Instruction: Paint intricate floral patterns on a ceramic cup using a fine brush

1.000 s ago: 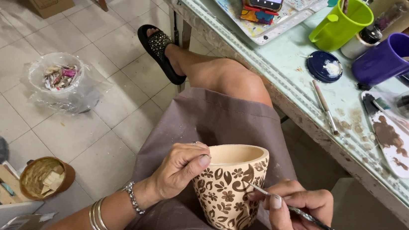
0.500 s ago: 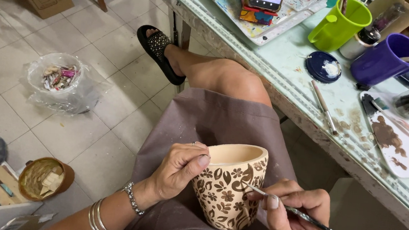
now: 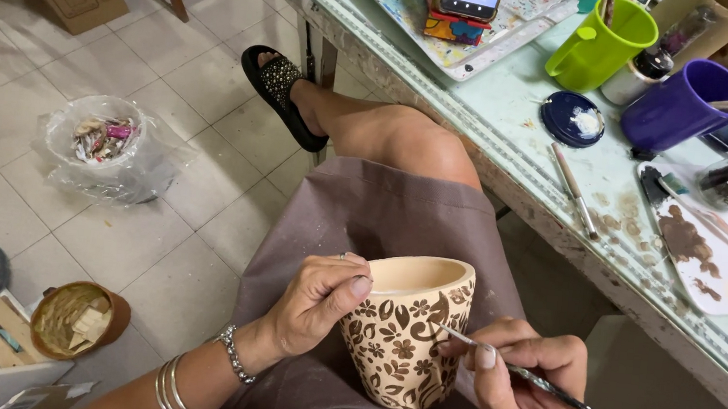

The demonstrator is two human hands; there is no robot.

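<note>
Two hands work on one clay cup point(image 3: 409, 333), which rests on the person's lap, over a brown apron point(image 3: 381, 215). Far to the left, on the tiled floor, there is a plastic bag point(image 3: 107, 149) with scraps, and below it a small round bowl point(image 3: 77, 319). The left hand point(image 3: 314, 302) holds the cup at its rim, the thumb pressed on the upper edge and the other fingers curled close together at the side. The cup is pale inside and covered outside with dark brown leaves and flowers. The right hand point(image 3: 525, 384) pinches a thin brush point(image 3: 542, 391) between thumb and fingers, closed tight on it, and the tip touches the cup wall just under the rim. I judge that the painting of the pattern is in hand and nearly all the visible side is filled; the next stroke asks for a steady wrist and a small turn of the cup. Further right, the table point(image 3: 512, 148) carries a green mug point(image 3: 597, 49), a purple cup point(image 3: 676, 106) and a palette point(image 3: 706, 260) with brown paint. The back of the clay cup is hidden, and the brush end is cut off at the lower edge.
</note>
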